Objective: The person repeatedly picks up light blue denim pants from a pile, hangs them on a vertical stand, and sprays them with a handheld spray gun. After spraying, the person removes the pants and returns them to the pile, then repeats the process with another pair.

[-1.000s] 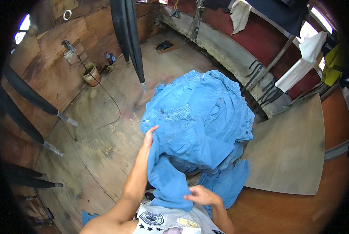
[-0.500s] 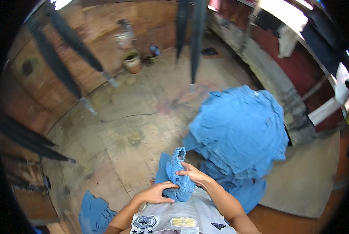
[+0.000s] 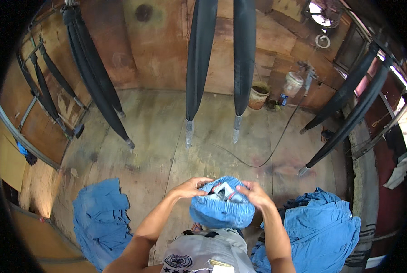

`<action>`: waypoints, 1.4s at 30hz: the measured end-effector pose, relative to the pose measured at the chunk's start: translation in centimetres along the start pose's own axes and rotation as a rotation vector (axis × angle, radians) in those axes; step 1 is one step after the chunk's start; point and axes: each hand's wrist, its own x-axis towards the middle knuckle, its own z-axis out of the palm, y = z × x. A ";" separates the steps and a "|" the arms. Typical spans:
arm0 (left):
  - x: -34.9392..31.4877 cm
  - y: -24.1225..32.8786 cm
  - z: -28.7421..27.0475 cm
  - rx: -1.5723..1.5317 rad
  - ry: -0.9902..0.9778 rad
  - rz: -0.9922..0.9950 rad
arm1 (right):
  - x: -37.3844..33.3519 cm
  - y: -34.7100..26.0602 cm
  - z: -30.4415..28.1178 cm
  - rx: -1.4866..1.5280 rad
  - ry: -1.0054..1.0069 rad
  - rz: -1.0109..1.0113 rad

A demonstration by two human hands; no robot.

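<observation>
In front of my chest hangs a blue denim garment (image 3: 221, 214) with a gathered elastic waistband. Its opening is spread wide and faces up, showing a paler inside with a bit of red. My left hand (image 3: 190, 187) grips the left edge of the waistband, thumb and fingers closed on the cloth. On the opposite edge, my right hand (image 3: 257, 194) pinches the band the same way. The garment's lower part is out of sight.
Blue garments lie in a left pile (image 3: 101, 218) and a right pile (image 3: 319, 227). Paired black leg-shaped tubes (image 3: 201, 63) hang ahead. A bucket (image 3: 259, 95) and a spray gun (image 3: 307, 73) are by the far wall; a thin hose (image 3: 283, 141) crosses the floor.
The view has swung to the right, bringing the far wall's tubes into the middle. The bunched garment is now spread at the waistband, and my hands have moved apart to its two sides.
</observation>
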 end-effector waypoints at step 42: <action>11.1 0.0 -12.8 0.043 0.679 -0.265 | 30.4 -1.8 -3.5 0.149 0.339 0.043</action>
